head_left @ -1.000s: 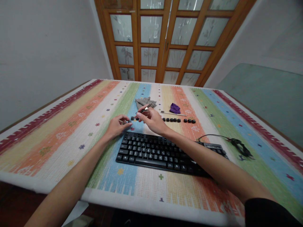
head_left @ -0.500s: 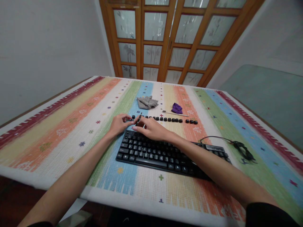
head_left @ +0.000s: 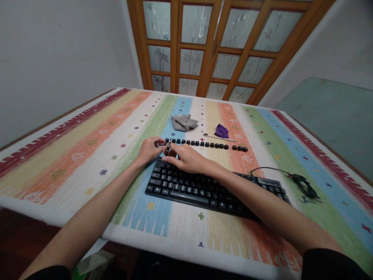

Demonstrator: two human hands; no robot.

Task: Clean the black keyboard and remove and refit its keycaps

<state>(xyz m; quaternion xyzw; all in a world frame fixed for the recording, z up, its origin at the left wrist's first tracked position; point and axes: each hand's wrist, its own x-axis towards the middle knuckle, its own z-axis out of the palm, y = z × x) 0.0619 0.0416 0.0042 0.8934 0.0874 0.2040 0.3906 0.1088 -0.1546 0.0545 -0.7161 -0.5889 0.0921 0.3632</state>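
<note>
My right hand [head_left: 188, 157] reaches over the top left of a black keyboard [head_left: 189, 196]. Its thumb and fingers are closed round a small, slim dark tool [head_left: 168, 146], whose exact kind I cannot make out. Close beside it on the left, my left hand [head_left: 150, 149] has its fingers curled and pinched at the tool's side; whatever they hold is too small to tell. Just past the fingertips, a row of loose black keycaps [head_left: 206, 144] lies along the cloth behind the keyboard. My right hand and forearm hide part of the keys.
A grey cloth [head_left: 184, 123] and a purple cloth [head_left: 221, 131] lie beyond the keycaps. A thin brush-like stick [head_left: 220, 137] rests in front of the purple one. The keyboard's coiled cable [head_left: 305, 186] sits at the right on the striped tablecloth [head_left: 87, 163].
The view has shifted slightly, moving the table contents a little up and right. The tool in my right hand has tipped lower, and my two hands are slightly closer together.
</note>
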